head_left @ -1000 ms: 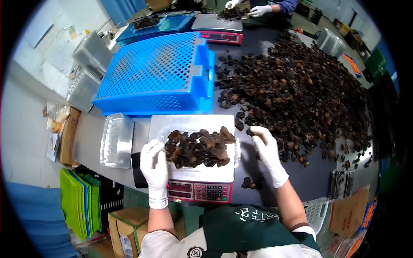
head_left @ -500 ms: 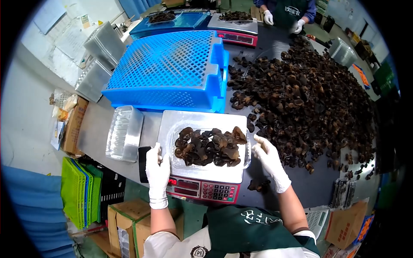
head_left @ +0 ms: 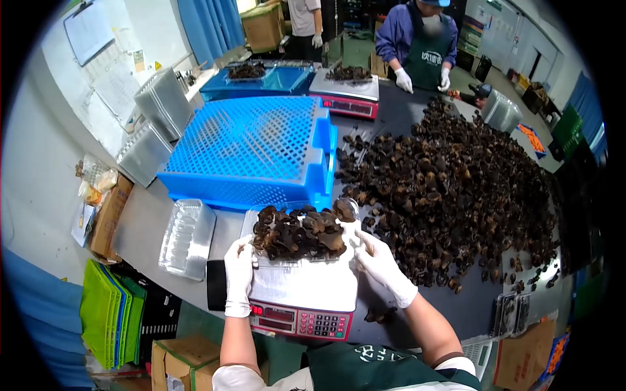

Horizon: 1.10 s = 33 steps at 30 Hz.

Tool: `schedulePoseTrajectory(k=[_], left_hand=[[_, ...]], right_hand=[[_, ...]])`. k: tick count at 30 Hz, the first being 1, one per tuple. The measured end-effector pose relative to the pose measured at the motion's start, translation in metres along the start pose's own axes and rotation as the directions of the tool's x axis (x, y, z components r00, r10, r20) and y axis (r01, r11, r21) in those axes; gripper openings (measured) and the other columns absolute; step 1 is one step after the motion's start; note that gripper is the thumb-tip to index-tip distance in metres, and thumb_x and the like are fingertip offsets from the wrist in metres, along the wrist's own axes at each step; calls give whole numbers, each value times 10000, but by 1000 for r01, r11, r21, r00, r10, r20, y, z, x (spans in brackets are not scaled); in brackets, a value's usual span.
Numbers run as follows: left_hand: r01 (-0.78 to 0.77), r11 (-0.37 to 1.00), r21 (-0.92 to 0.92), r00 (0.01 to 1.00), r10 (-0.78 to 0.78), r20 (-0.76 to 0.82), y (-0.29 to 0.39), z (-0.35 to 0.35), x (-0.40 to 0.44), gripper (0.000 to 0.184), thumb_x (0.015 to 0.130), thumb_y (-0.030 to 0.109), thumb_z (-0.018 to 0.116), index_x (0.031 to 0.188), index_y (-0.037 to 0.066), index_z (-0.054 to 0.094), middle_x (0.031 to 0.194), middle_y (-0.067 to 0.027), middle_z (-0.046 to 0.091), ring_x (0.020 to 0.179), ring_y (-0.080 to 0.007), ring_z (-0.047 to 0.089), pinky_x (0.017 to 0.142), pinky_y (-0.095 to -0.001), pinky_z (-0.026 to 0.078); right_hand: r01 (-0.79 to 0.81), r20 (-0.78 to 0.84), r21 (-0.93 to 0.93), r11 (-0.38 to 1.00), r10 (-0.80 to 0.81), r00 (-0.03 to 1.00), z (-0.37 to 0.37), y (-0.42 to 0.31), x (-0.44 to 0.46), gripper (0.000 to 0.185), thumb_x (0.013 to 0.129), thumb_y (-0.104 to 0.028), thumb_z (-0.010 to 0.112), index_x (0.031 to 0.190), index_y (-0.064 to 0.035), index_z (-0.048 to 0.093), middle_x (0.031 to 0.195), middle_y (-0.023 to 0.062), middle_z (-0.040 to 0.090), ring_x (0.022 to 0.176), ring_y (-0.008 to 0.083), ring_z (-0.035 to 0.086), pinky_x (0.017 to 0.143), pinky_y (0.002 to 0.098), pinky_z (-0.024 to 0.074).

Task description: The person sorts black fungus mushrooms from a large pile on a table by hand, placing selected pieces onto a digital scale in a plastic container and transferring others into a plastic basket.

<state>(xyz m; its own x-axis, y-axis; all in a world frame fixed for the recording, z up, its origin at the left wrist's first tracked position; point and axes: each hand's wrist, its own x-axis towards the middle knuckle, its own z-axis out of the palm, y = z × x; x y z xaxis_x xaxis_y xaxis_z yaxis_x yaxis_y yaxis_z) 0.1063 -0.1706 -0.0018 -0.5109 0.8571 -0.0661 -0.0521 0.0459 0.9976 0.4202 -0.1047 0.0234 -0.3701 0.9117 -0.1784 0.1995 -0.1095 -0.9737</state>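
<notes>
"Across the dark grey tabletop, a brown, ruffled fungus heap is lying at right."
"What are the fingers doing?"
"White-gloved left hand and right hand are grasping a clear plastic tray of fungus over the silver-and-red scale."

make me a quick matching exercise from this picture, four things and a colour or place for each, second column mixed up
Things:
1. loaded tray
2. near scale
3. lattice crate
4. big dark pile

Places and colours:
a. blue
b. spread on the right side of the table
c. between the left hand and the right hand
d. red front with a keypad

Right pairs: 1-c, 2-d, 3-a, 4-b
</notes>
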Motion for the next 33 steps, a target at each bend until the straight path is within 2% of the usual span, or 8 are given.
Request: schedulePoseTrajectory(k=[7,12,15,20,23,27,30,33], left_hand=[[-53,999,9,990,54,-131,18,12,70,190,956,102,524,1094,8,615,749,-10,547,553,-53,493,468,-201,442],[-94,996,-4,977,91,-193,11,9,122,206,958,83,497,1115,-8,595,766,-36,553,538,-66,501,463,-235,506],[-112,993,-22,966,104,-235,18,6,157,195,958,105,511,1097,-1,597,761,-30,563,563,-70,518,491,-241,529],[-39,979,-201,960,-20,-281,28,3,209,348,939,22,513,1280,-32,469,1074,-122,588,805,-177,637,676,-278,576],[-209,973,-94,956,183,-229,30,4,209,456,924,-28,503,1368,-6,402,1375,-149,436,1108,-212,567,885,-258,476],[-378,878,295,897,426,-121,19,-24,180,453,860,-71,493,1308,-11,468,1300,-136,488,1148,-239,539,927,-285,458],[-298,765,571,876,456,-154,16,-64,148,365,849,38,558,1211,-4,562,1161,-139,544,1026,-246,555,906,-341,453],[-145,415,898,826,550,-121,-13,-113,121,406,851,172,603,1215,-2,562,1127,-182,547,1050,-334,538,904,-400,440]], right_hand=[[199,4,-7,980,-199,980,8,-45,97,581,877,-142,538,1399,45,366,710,-16,535,588,46,464,571,210,426],[50,19,139,989,-53,998,8,-45,113,674,885,-156,574,1446,41,256,882,28,615,722,86,557,629,223,474],[-42,119,202,979,18,993,5,-33,98,561,905,-157,576,1392,32,373,944,41,630,721,87,566,642,223,475],[-133,146,174,976,108,983,-1,-29,63,406,904,-127,577,1266,41,504,908,24,625,700,52,527,611,176,410],[-111,131,264,958,78,988,-11,-18,47,416,910,-119,574,1285,41,489,946,32,623,747,76,558,666,212,450],[-94,71,222,971,80,994,-37,-9,16,378,896,-167,631,1215,22,561,912,30,635,751,91,570,687,229,470],[-96,-32,316,944,112,993,-62,0,-20,322,881,-136,644,1160,19,598,904,29,652,728,83,573,674,214,464],[-113,-151,396,911,186,971,-85,16,-57,278,884,-106,623,1134,12,607,905,43,672,730,81,587,667,200,461]])
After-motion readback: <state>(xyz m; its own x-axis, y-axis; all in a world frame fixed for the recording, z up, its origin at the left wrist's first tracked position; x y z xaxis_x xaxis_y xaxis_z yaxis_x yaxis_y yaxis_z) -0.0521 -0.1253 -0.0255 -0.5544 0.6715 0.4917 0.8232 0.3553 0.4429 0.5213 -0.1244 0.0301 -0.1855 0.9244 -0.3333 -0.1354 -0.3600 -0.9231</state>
